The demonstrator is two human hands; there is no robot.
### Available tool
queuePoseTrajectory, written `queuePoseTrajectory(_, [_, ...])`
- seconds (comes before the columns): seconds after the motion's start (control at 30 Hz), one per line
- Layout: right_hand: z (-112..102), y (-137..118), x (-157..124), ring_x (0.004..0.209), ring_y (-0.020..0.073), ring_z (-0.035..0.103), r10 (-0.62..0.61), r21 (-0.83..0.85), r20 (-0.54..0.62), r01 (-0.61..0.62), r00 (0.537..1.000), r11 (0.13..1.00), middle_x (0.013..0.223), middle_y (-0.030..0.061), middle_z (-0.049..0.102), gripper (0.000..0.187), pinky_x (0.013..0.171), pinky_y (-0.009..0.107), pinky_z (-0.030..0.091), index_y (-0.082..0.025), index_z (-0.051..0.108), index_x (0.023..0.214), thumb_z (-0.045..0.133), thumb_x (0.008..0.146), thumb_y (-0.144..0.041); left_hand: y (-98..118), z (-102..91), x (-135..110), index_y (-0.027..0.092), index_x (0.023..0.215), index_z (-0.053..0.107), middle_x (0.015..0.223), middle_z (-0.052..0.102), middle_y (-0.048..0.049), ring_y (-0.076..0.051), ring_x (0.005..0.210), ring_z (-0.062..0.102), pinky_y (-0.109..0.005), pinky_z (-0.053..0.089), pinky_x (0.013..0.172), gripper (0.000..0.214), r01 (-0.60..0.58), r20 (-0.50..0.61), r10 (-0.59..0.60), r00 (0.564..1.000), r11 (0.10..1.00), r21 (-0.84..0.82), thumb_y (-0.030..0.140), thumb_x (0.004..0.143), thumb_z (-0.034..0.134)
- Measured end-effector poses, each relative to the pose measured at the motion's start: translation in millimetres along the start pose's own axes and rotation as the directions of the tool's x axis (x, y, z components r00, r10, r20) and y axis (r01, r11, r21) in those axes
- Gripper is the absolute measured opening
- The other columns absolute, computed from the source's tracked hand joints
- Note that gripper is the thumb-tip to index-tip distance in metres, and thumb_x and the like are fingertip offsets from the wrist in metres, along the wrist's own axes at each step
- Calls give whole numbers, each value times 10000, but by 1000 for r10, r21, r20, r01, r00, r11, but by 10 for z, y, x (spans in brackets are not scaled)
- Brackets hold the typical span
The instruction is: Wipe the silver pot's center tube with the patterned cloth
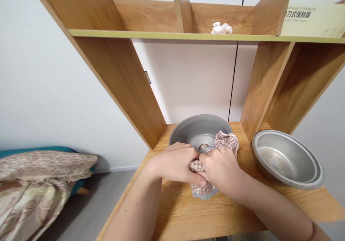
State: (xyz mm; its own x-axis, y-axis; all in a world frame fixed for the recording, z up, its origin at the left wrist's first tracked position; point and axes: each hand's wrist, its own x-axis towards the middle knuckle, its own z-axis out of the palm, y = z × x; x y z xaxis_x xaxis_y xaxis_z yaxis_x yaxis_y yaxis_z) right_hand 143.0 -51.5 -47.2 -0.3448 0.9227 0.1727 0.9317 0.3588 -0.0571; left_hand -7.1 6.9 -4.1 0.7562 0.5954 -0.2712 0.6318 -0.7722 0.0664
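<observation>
A brown-and-white patterned cloth point(226, 141) is bunched between my two hands at the near rim of a round grey pot point(185, 130). My left hand point(181, 162) is closed on the cloth from the left, thumb pointing right, fingertips hidden. Pressed close beside it, my right hand point(219, 165) is wrapped around the cloth, knuckles up. One end of the cloth sticks out over the pot's right side; the other hangs down in front, with a grey edge. At the pot's bottom shows a small round metal piece point(204, 146), partly covered by the hands.
To the right a silver metal pot point(280, 160) sits tilted on the wooden desk point(185, 212). Above runs a shelf point(156, 35) with crumpled white tissue point(221, 28) and a pale yellow box point(315, 20). A fringed blanket point(45, 165) lies at lower left.
</observation>
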Motion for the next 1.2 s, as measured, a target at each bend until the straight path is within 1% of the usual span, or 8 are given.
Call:
queuePoseTrajectory(0.13, [12, -11, 2, 691, 243, 700, 2, -9, -10, -2, 1000, 1000, 751, 115, 740, 260, 656, 328, 474, -165, 704, 807, 658, 835, -419, 0, 5, 3, 240, 670, 635, 603, 629, 22, -162, 586, 546, -279, 281, 545, 552, -10, -9, 10, 1000, 1000, -23, 791, 634, 636])
queuePoseTrajectory(0.3, [176, -104, 4, 706, 210, 687, -32, -37, -159, 26, 987, 999, 734, 105, 727, 44, 729, 317, 482, -155, 662, 762, 660, 784, -194, 2, 8, 6, 225, 552, 559, 517, 549, 37, -131, 512, 462, -279, 272, 534, 549, -7, -5, 7, 1000, 999, -48, 762, 625, 647])
queuePoseTrajectory(0.4, [223, -129, 6, 727, 199, 687, -42, -33, -207, 36, 977, 999, 734, 92, 723, 31, 763, 313, 484, -156, 655, 768, 630, 778, -141, 0, 12, 0, 227, 545, 563, 516, 555, 41, -126, 504, 457, -278, 268, 526, 515, -15, -20, 14, 1000, 998, -54, 725, 617, 670])
queuePoseTrajectory(0.53, [135, -86, 5, 735, 216, 698, -39, -8, -108, 39, 993, 999, 770, 100, 736, 91, 753, 324, 490, -153, 677, 803, 702, 755, -226, -9, 19, -3, 230, 568, 599, 533, 594, 29, -140, 522, 510, -283, 280, 531, 509, -26, -27, 25, 999, 998, -50, 730, 643, 663])
queuePoseTrajectory(0.63, [33, -21, 2, 711, 240, 705, -30, -3, -18, 30, 999, 1000, 763, 97, 741, 177, 690, 338, 488, -168, 701, 822, 693, 803, -343, -9, 18, -1, 236, 613, 631, 558, 624, 24, -156, 549, 554, -284, 289, 533, 519, -35, -29, 34, 999, 999, -38, 753, 644, 658])
queuePoseTrajectory(0.77, [4, 25, 4, 676, 247, 698, -37, -19, 13, 37, 999, 999, 762, 107, 740, 287, 633, 340, 475, -169, 711, 843, 651, 846, -450, 15, -7, 2, 236, 652, 655, 579, 641, 18, -174, 581, 590, -287, 302, 534, 502, -12, -19, 12, 1000, 1000, -7, 738, 656, 656])
queuePoseTrajectory(1.03, [204, -106, 13, 723, 210, 683, -36, -8, -179, 35, 983, 999, 751, 94, 734, 47, 755, 324, 470, -156, 666, 772, 686, 759, -196, 19, 1, 4, 236, 557, 594, 527, 577, 34, -144, 522, 498, -284, 291, 540, 473, -10, -6, 10, 1000, 999, -47, 694, 630, 685])
queuePoseTrajectory(1.2, [254, -114, 13, 703, 201, 671, -27, -7, -237, 26, 971, 1000, 713, 79, 719, 46, 731, 319, 454, -166, 643, 733, 636, 778, -169, 7, 17, 4, 226, 528, 563, 503, 543, 44, -121, 493, 444, -279, 275, 524, 490, -22, -26, 21, 999, 998, -65, 690, 620, 690])
